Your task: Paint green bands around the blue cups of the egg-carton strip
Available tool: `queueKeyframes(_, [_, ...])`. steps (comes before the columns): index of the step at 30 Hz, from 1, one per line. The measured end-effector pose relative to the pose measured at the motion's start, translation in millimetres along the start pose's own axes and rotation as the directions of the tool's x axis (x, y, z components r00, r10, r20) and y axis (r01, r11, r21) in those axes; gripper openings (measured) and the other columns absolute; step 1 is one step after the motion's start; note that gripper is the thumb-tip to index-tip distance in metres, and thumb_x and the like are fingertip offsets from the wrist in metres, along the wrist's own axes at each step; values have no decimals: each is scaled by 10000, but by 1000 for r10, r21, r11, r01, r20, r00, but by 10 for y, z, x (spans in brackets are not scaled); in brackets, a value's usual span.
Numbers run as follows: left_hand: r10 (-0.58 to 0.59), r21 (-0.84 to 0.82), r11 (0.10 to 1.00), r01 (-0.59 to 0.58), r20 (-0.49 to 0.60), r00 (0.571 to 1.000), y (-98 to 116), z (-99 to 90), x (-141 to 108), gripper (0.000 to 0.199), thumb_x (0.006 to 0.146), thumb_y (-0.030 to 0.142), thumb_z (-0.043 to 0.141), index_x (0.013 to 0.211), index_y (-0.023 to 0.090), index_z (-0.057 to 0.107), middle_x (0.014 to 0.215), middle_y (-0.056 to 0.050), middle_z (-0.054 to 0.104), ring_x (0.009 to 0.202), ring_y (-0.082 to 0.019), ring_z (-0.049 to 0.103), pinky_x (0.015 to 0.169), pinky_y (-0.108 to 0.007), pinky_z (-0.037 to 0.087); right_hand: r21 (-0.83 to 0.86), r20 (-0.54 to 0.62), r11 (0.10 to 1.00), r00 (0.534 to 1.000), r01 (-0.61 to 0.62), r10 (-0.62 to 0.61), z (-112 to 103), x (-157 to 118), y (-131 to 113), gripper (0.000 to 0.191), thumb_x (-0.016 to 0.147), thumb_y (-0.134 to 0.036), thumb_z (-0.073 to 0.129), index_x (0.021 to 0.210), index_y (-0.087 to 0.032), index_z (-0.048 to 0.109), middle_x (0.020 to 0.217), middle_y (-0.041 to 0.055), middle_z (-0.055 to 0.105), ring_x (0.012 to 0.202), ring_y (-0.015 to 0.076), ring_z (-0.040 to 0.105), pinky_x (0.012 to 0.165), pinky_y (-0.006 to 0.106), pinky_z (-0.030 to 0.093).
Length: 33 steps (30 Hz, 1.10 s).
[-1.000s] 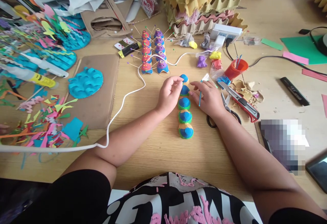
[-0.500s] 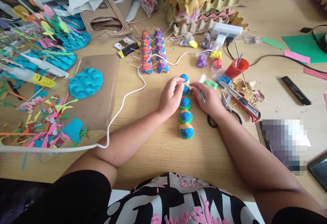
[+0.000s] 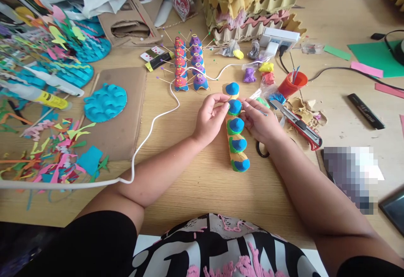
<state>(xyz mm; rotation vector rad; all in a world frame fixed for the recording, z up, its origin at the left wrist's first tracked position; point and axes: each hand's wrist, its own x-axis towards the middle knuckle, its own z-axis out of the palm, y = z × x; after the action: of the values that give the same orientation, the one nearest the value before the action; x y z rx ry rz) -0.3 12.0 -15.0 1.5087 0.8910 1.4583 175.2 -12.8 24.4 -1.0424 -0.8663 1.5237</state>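
Note:
A strip of egg carton (image 3: 236,125) with several cups, topped in blue and edged in green, lies front to back on the wooden table, slightly slanted. My left hand (image 3: 210,117) pinches its left side near the second cup from the far end. At the right side of that cup, my right hand (image 3: 260,121) has its fingers closed on the strip, and a thin blue stick (image 3: 262,113) shows between its fingers. Beyond my hands stand a red decorated strip (image 3: 181,64) and a purple one (image 3: 198,64), both with pins sticking out.
A red cutter (image 3: 299,125), partly hidden scissors (image 3: 262,150) and an orange cup (image 3: 293,85) are right of my hands. A white cable (image 3: 153,121) crosses the left side. Egg trays (image 3: 249,7) are stacked at the back; paper scraps (image 3: 59,155) lie left.
The blue-topped strip has tilted, its near end swung right and its cups turned to show their left sides. My right hand has closed in on the strip.

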Motion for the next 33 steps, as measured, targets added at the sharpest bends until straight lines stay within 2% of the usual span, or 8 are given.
queueKeyframes(6, [-15, -36, 999, 18, 77, 997, -23, -31, 35, 532, 926, 748, 751, 1147, 275, 650, 1198, -74, 753, 1208, -222, 747, 1131, -418, 598, 152, -16, 986, 997, -66, 69, -26, 7, 7, 494, 674, -463, 1041, 911, -207, 691, 748, -59, 565, 602, 54, 441, 476, 192, 326])
queueKeyframes(11, [19, -98, 995, -5, 142, 990, -38, -19, 20, 502, 944, 697, 764, 1201, 284, 642, 1259, -78, 738, 1249, -222, 744, 1143, -419, 602, 195, 22, 977, 996, -86, 84, -74, 35, -8, 484, 750, -452, 1009, 835, -225, 590, 708, -71, 536, 556, 51, 377, 464, 190, 319])
queueKeyframes(16, [-23, -93, 995, 37, 146, 989, -33, -8, 10, 530, 916, 711, 785, 1209, 288, 655, 1310, -79, 705, 1330, -226, 697, 1193, -406, 568, 232, 16, 969, 996, -87, 86, -115, 60, -12, 488, 708, -397, 1029, 814, -218, 587, 663, -92, 440, 528, 44, 262, 432, 196, 205])
queueKeyframes(20, [-106, -98, 987, 125, 178, 978, -36, -25, 33, 586, 880, 716, 821, 1229, 282, 639, 1271, -82, 732, 1232, -215, 728, 1092, -375, 604, 246, 12, 966, 997, -78, 77, -140, 69, -8, 473, 695, -382, 1025, 816, -218, 599, 682, -88, 426, 538, 47, 218, 431, 205, 166])
queueKeyframes(26, [-144, -77, 984, 164, 214, 966, -30, -48, 52, 551, 902, 630, 845, 1252, 278, 606, 1006, -24, 767, 959, -175, 766, 893, -328, 611, 217, -1, 972, 996, -84, 86, -138, 72, -11, 470, 722, -407, 1001, 812, -230, 575, 674, -91, 392, 537, 54, 207, 430, 216, 153])
queueKeyframes(33, [-132, -77, 985, 153, 225, 965, -10, -53, 46, 513, 924, 597, 837, 1255, 277, 610, 923, 1, 759, 889, -173, 762, 853, -333, 603, 221, -3, 972, 997, -81, 84, -139, 77, 4, 540, 639, -417, 1040, 789, -234, 554, 676, -95, 384, 561, 57, 182, 438, 207, 158])
